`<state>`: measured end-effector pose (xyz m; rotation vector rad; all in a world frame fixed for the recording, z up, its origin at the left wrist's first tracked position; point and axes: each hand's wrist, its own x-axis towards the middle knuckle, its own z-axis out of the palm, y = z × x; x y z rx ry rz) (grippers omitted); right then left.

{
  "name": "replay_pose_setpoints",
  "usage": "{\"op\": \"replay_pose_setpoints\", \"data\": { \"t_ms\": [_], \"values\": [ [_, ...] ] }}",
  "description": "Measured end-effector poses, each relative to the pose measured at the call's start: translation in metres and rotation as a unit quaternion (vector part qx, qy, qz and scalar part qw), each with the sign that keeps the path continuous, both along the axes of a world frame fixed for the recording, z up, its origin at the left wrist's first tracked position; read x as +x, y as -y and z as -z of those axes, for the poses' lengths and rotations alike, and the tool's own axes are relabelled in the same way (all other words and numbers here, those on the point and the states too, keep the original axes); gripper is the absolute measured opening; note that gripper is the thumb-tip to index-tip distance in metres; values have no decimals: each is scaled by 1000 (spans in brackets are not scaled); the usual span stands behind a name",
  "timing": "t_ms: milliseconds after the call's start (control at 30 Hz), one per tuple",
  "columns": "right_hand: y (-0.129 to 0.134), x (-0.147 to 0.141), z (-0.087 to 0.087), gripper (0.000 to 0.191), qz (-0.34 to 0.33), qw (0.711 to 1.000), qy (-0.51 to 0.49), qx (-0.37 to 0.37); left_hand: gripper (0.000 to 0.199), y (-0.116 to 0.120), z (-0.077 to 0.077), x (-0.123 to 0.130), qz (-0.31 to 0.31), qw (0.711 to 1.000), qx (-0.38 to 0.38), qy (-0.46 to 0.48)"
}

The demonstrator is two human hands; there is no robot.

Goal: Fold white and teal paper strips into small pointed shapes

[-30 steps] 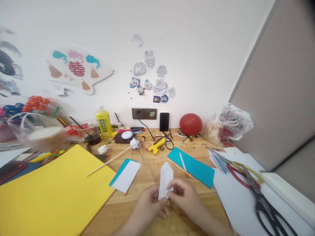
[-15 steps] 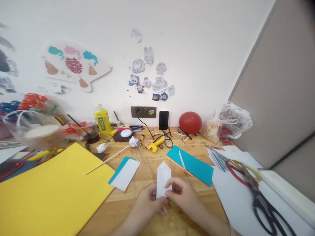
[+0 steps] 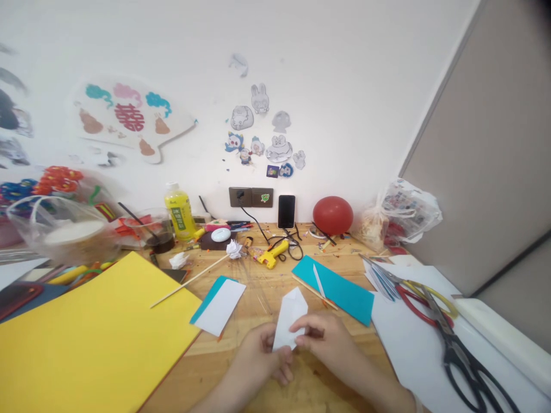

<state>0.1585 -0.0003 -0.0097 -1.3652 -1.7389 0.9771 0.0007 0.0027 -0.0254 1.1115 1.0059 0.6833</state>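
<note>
A small white sheet of folded paper (image 3: 289, 321), its top corners folded in toward a point, is held up above the wooden table (image 3: 253, 373). My left hand (image 3: 262, 353) pinches its lower left part, thumb in front. My right hand (image 3: 322, 335) has its thumb and forefinger at the right edge, closed on the paper. Left of them lies a white slip (image 3: 224, 307) over a teal paper piece (image 3: 209, 298). A teal paper strip (image 3: 344, 289) with a thin white paper sliver (image 3: 319, 280) on it lies to the right.
A large yellow sheet (image 3: 94, 338) covers the left side. On the right, black-handled scissors (image 3: 456, 350) and red-and-yellow-handled scissors (image 3: 413, 292) rest on white sheets (image 3: 404, 344). Behind are a yellow glue gun (image 3: 273, 255), a paper-flower stick (image 3: 193, 279), a bottle (image 3: 179, 212) and a red balloon (image 3: 333, 215).
The folded paper has turned, its pointed top now leaning to the right. My right hand has shifted slightly right along with its edge; my left hand keeps its grip.
</note>
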Motion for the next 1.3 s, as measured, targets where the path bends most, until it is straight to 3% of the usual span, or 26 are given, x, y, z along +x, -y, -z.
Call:
{"op": "replay_pose_setpoints", "data": {
  "t_ms": [300,567,700,833,967,1033,1133,1300],
  "values": [
    [-1,-4,9,18,1,999,-39,5,42,-2,-2,-1,-21,998,59,-22],
    [1,-7,10,19,43,997,-61,3,29,0,-7,-1,-22,994,105,-33],
    [0,-9,8,17,46,991,-121,-21,27,2,-12,-1,-57,990,122,-49],
    [-2,-9,12,22,38,979,-196,-47,31,1,-12,-2,-48,991,127,-13],
    [-3,-8,14,24,38,980,-192,-33,28,-3,-10,-4,-69,990,121,-34],
    [-2,-6,14,20,45,990,-130,11,23,-6,-11,-7,-110,982,133,-76],
    [1,0,13,15,80,986,5,148,15,-9,-11,-12,-160,956,206,-131],
    [10,7,6,18,40,915,152,373,15,-7,-12,-14,-134,919,324,-180]
  ]
}}
